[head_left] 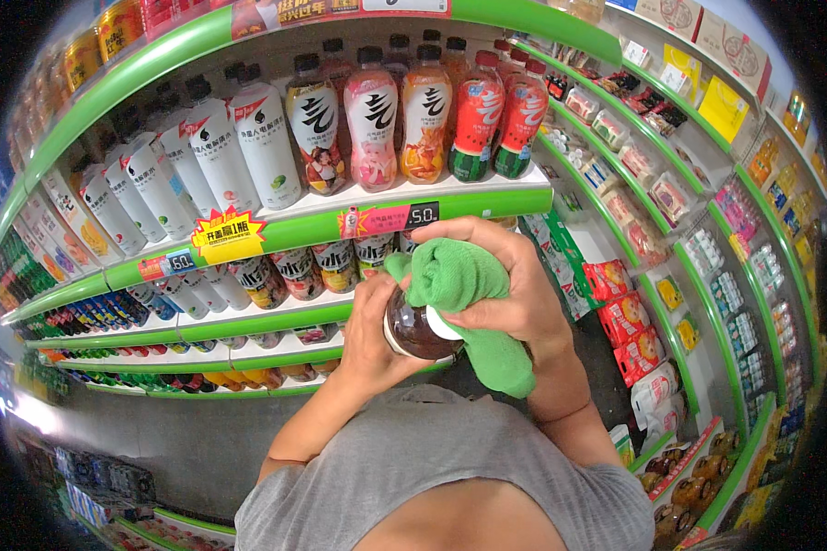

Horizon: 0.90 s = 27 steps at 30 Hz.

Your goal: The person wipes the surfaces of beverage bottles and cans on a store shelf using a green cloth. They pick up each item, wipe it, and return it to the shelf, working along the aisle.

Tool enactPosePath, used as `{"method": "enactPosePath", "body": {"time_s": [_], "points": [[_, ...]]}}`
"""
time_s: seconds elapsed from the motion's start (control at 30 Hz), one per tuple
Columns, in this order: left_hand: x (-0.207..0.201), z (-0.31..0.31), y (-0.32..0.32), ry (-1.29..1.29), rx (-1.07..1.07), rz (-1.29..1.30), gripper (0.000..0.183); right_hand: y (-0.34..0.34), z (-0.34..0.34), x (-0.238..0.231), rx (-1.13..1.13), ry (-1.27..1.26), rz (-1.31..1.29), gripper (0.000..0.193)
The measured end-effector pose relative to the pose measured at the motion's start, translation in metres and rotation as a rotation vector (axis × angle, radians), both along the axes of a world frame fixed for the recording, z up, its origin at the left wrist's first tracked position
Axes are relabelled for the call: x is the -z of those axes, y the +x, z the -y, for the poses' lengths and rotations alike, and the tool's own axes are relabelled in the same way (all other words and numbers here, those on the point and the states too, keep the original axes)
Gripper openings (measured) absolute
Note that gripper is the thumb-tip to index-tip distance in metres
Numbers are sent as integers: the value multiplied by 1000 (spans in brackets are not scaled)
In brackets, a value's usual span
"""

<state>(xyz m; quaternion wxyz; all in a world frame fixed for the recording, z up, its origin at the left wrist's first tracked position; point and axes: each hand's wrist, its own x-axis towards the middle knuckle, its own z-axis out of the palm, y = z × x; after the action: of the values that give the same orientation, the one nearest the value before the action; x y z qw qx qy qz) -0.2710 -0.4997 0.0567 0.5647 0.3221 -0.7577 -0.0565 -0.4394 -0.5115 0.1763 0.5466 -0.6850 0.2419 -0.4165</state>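
While the left hand (pixel 369 332) wraps its fingers around a dark bottle (pixel 415 329), the right hand (pixel 510 285) presses a green cloth (pixel 459 285) over the bottle's upper end, fingers curled and pinching the fabric against it. The bottle is held at chest height in front of a grey shirt (pixel 432 459), just below the green-edged shelf (pixel 450 209). One end of the cloth hangs down past the right wrist. On that shelf stand tall drink bottles (pixel 372 115) with white, pink, orange and red labels, in a row. Packets of snacks (pixel 620 303) fill the racks to the right.
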Motion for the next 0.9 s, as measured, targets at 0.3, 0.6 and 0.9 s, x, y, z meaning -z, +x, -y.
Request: {"method": "enactPosePath", "body": {"time_s": [0.3,0.6,0.9], "points": [[27,7,-1,4,75,-154,110,8,8,26,-17,344,382,44],[20,10,-3,-75,50,-183,105,7,-3,21,-70,284,389,66],[13,10,-4,-116,7,-122,103,7,-4,17,82,12,114,59]]}}
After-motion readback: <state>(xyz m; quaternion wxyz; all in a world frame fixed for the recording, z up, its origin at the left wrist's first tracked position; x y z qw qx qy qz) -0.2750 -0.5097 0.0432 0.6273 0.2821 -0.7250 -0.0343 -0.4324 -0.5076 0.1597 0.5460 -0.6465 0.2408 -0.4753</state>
